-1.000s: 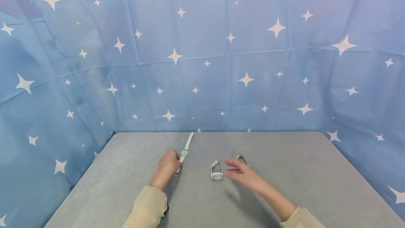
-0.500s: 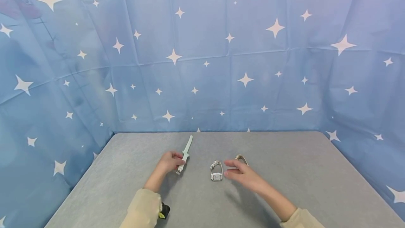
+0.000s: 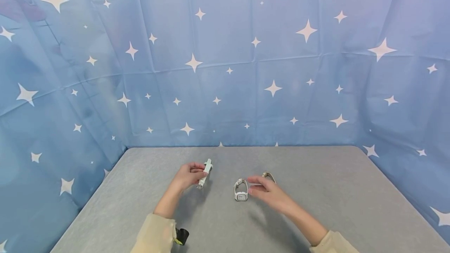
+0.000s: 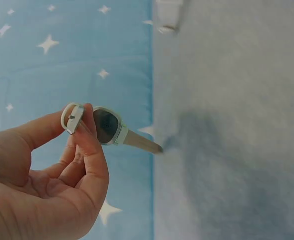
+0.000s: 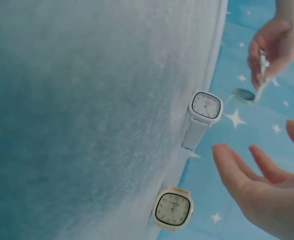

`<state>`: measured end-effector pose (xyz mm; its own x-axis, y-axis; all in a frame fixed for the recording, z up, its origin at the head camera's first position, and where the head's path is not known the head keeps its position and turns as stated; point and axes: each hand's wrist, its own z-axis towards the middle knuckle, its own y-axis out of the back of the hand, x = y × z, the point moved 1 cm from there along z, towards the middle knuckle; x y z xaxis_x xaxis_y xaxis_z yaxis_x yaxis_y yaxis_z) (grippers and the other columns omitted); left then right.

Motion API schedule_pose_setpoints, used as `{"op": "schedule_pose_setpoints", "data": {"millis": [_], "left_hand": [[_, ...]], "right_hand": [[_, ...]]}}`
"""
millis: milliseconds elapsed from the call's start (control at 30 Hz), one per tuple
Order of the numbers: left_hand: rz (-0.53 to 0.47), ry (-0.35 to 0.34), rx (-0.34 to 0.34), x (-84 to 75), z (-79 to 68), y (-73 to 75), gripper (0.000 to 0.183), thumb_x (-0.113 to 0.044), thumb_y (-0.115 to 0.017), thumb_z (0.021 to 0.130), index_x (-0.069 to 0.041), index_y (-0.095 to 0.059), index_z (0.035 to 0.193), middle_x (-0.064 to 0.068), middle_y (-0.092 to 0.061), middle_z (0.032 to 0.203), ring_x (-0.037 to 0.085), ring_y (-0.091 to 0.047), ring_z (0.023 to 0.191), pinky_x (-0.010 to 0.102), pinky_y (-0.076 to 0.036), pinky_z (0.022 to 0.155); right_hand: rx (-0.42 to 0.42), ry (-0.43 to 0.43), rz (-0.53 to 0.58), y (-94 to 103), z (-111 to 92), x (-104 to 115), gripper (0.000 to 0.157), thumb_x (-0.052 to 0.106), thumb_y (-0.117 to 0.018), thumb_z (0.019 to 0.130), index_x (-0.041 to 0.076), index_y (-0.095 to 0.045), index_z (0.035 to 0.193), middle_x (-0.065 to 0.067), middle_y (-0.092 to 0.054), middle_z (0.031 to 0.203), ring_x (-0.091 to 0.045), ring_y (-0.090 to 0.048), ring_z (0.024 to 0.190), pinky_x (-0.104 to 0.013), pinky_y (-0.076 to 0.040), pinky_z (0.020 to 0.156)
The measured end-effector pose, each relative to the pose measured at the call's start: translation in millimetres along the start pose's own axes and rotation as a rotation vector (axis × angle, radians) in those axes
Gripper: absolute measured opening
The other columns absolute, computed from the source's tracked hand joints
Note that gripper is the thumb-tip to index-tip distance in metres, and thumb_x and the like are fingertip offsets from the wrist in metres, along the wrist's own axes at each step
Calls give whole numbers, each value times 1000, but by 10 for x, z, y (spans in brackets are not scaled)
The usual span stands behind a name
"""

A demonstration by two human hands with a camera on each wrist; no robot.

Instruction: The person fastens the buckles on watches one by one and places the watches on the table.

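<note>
My left hand point(image 3: 187, 175) pinches a pale green wristwatch point(image 3: 206, 171) by its buckle end, raised over the table. In the left wrist view the dark back of this wristwatch point(image 4: 107, 126) shows, its strap tail stretching right. My right hand point(image 3: 270, 192) hovers over the table with fingers relaxed and apart, holding nothing. Just left of its fingertips stands a white wristwatch point(image 3: 241, 196), strap buckled into a loop. Behind the same hand is a cream wristwatch point(image 3: 268, 175), partly hidden in the head view; the right wrist view shows its square dial.
The grey table point(image 3: 316, 175) reaches back to a blue curtain point(image 3: 225, 69) with white stars, which also hangs along both sides. A small black object point(image 3: 182, 236) is at the left sleeve cuff.
My left hand has lifted the green wristwatch off the table and tilted it, so its strap looks shorter and its dial no longer faces the head camera. My right hand has barely moved.
</note>
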<state>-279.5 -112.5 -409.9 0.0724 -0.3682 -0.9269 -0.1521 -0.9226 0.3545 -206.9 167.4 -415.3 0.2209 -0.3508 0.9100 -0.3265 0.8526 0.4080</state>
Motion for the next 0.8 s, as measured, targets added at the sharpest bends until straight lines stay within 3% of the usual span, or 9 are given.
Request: {"op": "schedule_pose_setpoints", "data": {"millis": [200,500,633,800], "left_hand": [[-21,-41,2,-173,-106,-22,25,-10,-69,92,2,-65,113,13,-71,104,12,-63,84,32,-54,75],[-95,-136,39,-424,-283,-40,28,-7,-70,91,1,-61,117,10,-74,103,9,-64,83,27,-53,74],[-144,-199,116,-547,-378,-44,35,-6,-68,92,1,-57,124,7,-74,102,6,-63,81,24,-51,71],[-147,-263,206,-649,-476,-86,36,-7,-66,93,-1,-58,127,14,-71,112,6,-62,84,24,-51,72]], "right_hand": [[-6,36,30,-22,25,44,47,16,-60,99,-13,-50,134,-33,-53,137,-48,-54,127,-22,-49,96],[-29,81,25,-73,84,101,44,16,-59,99,-10,-52,134,-32,-55,136,-49,-53,127,-19,-49,94],[-51,88,5,-109,122,135,43,17,-60,99,-7,-54,134,-28,-57,137,-46,-55,127,-29,-52,97],[-72,66,27,-172,166,193,45,19,-62,99,-4,-54,136,-25,-57,139,-43,-55,129,-45,-51,102]]}}
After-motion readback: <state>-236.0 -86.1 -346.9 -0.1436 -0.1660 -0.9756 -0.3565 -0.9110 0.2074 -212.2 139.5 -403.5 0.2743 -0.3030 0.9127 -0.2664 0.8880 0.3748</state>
